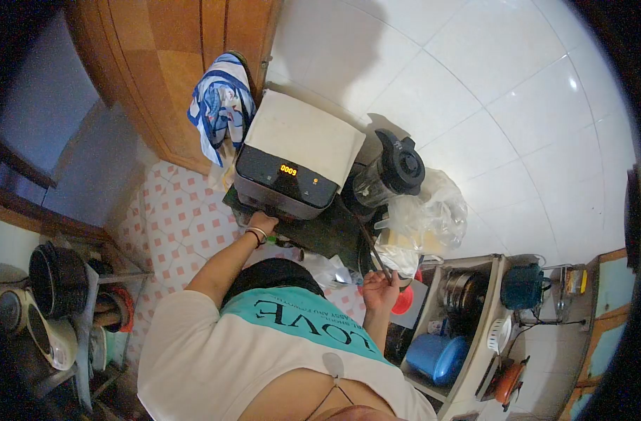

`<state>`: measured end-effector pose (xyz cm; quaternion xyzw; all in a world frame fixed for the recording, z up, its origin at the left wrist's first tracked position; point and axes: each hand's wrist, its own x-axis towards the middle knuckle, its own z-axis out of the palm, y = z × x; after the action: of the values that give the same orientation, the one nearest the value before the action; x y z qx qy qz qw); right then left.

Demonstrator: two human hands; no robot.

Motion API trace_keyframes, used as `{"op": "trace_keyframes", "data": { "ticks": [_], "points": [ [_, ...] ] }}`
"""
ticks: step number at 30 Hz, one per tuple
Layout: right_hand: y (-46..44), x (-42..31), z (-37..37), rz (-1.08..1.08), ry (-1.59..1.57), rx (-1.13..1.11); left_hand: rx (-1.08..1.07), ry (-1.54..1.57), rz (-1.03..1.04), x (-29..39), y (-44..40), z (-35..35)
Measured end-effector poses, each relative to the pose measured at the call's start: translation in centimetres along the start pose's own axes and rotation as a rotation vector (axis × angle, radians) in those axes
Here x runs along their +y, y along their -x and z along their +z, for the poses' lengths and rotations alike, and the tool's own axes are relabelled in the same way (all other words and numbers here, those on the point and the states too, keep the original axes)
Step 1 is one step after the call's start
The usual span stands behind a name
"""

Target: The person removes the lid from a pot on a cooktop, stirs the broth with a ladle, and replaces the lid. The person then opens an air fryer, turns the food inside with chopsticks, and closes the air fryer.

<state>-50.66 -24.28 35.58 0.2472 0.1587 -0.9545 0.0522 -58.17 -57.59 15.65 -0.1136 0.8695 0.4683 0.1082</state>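
Observation:
A cream and black appliance with a lit display reading about 0009 stands on a dark surface. My left hand, with bracelets at the wrist, is closed at its lower front edge; what the fingers hold is hidden. Lower right, my right hand pinches the end of a thin dark stick-like utensil, which slants up toward the blender. The blender, with a black lid, stands right of the appliance. Beside it are a clear plastic bag and a red round item.
A blue and white cloth hangs left of the appliance by a wooden door. On the right, a shelf holds pots and a blue container. Black pans sit on a rack at the left.

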Motion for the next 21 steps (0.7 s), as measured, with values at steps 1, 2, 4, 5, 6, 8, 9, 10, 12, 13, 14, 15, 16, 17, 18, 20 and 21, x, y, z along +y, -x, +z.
{"op": "trace_keyframes", "data": {
  "ticks": [1, 2, 4, 5, 6, 8, 9, 10, 12, 13, 14, 15, 16, 17, 18, 20, 21],
  "points": [
    [-0.1, 0.1, -0.1, -0.003, 0.013, -0.001, 0.011, -0.050, 0.017, -0.4, -0.2, 0.2],
    [-0.2, 0.1, -0.1, -0.006, 0.026, -0.002, 0.020, -0.035, -0.019, -0.1, -0.1, 0.0],
    [-0.3, 0.2, -0.2, -0.012, 0.037, 0.010, 0.034, 0.062, -0.142, 1.8, 0.7, -1.0],
    [-0.3, 0.2, -0.2, -0.015, 0.042, 0.016, 0.038, 0.143, -0.230, 2.9, 1.3, -1.6],
    [-0.3, 0.3, -0.2, -0.012, 0.045, 0.022, 0.044, 0.109, -0.206, 3.2, 1.5, -1.7],
    [-0.2, 0.5, 0.0, -0.005, 0.053, 0.034, 0.056, 0.041, -0.158, 3.5, 1.8, -1.8],
    [-0.2, 0.6, 0.1, -0.004, 0.053, 0.042, 0.066, 0.037, -0.109, 2.5, 1.4, -1.2],
    [-0.2, 0.7, 0.2, -0.004, 0.054, 0.051, 0.077, 0.031, -0.060, 1.2, 0.8, -0.5],
    [-0.1, 0.8, 0.2, -0.004, 0.050, 0.073, 0.075, 0.031, -0.039, 0.9, 0.6, -0.4],
    [-0.1, 0.8, 0.2, -0.005, 0.045, 0.087, 0.061, 0.035, -0.068, 0.8, 0.5, -0.4],
    [-0.1, 0.9, 0.2, -0.007, 0.040, 0.101, 0.048, 0.039, -0.096, 0.9, 0.5, -0.5],
    [-0.1, 0.9, 0.0, -0.005, 0.048, 0.097, 0.052, 0.013, -0.054, -0.2, -0.1, 0.2],
    [-0.2, 0.9, -0.2, -0.003, 0.057, 0.094, 0.056, -0.012, -0.013, -1.3, -0.7, 0.9],
    [-0.1, 1.0, -0.2, -0.002, 0.065, 0.090, 0.064, -0.034, 0.013, -1.5, -0.7, 1.0],
    [-0.1, 1.0, -0.2, 0.006, 0.063, 0.091, 0.073, -0.057, 0.038, -1.6, -0.7, 1.1],
    [0.1, 1.1, 0.1, 0.021, 0.059, 0.091, 0.059, -0.113, 0.049, -2.2, -1.0, 1.4],
    [0.2, 1.2, 0.4, 0.015, 0.054, 0.102, 0.031, -0.150, 0.053, -2.5, -1.2, 1.6]
  ]
}}
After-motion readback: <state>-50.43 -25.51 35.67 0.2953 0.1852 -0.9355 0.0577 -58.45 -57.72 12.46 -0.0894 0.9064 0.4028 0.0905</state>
